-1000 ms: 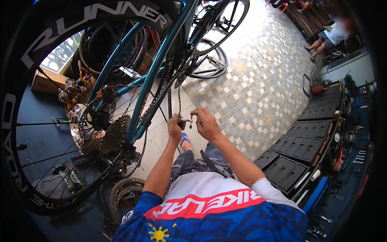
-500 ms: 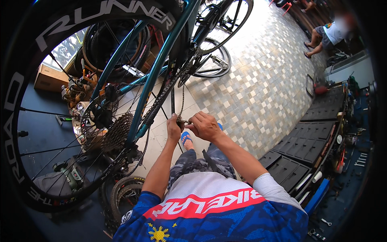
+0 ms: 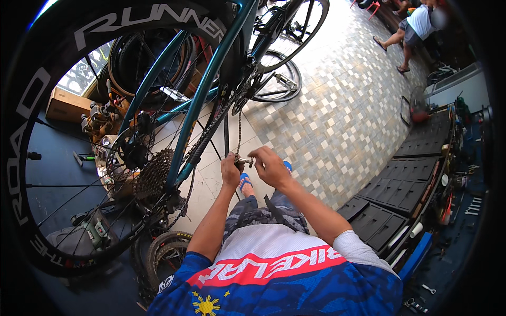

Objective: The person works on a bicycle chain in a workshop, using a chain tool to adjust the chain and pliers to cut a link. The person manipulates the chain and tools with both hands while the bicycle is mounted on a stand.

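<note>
My left hand (image 3: 230, 169) is closed around a small silver chain tool (image 3: 244, 161) just right of the bike's lower frame, where a hanging chain (image 3: 239, 138) runs down into it. My right hand (image 3: 270, 167) has its fingers curled at the tool's short crossbar handle, fingertips touching its end. Above and left of both hands stands the teal bicycle (image 3: 198, 107), with its rear cassette (image 3: 151, 174) and large black rear wheel (image 3: 52, 253) close to my left forearm.
Spare wheels (image 3: 167, 247) lie by my left side and more behind the frame. A cardboard box (image 3: 67, 104) and small machine sit at left. Black drawer units (image 3: 391, 189) and a tool board (image 3: 469, 205) line the right. Another person (image 3: 416, 29) is at the upper right, on the tiled floor (image 3: 321, 116).
My right fingers, lower over the tool half a second ago, have shifted up, showing the crossbar again. The person at upper right has moved leftward along the wall, legs now striding.
</note>
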The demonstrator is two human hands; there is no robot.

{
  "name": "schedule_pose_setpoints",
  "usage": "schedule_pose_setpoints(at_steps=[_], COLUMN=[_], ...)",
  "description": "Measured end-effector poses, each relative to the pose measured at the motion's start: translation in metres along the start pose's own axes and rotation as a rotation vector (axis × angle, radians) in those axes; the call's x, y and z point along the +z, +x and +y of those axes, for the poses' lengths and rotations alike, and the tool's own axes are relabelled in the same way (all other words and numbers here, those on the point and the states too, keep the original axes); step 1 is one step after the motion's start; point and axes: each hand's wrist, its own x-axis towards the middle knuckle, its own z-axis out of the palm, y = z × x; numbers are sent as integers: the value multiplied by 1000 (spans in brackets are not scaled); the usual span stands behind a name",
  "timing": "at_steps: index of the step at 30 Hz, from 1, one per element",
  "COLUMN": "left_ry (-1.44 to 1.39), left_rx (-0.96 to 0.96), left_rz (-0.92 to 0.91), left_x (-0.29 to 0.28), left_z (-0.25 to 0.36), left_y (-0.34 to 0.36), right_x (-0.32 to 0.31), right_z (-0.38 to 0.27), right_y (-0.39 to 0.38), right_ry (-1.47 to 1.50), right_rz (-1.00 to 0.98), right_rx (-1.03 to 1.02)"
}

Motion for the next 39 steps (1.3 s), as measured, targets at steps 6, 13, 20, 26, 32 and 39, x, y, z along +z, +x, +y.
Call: schedule_pose_setpoints(at_steps=[6, 13, 20, 26, 32, 39], left_ry=[123, 120, 120, 391, 48, 47], left_rx=[40, 76, -36, 409, 12, -86], left_rz=[-61, 20, -14, 87, 3, -14], left_x=[-5, -4, -5, -5, -10, -7], left_z=[-2, -6, 5, -11, 6, 11], left_y=[2, -3, -9, 3, -6, -8], right_x=[-12, -10, 11, 30, 8, -1], right_z=[-4, 2, 5, 10, 0, -5], right_y=[-1, 9, 4, 1, -6, -1], right_ry=[-271, -174, 249, 1373, -14, -322], right_rz=[7, -61, -48, -121, 20, 4], right_rx=[-394, -412, 15, 1004, -178, -440])
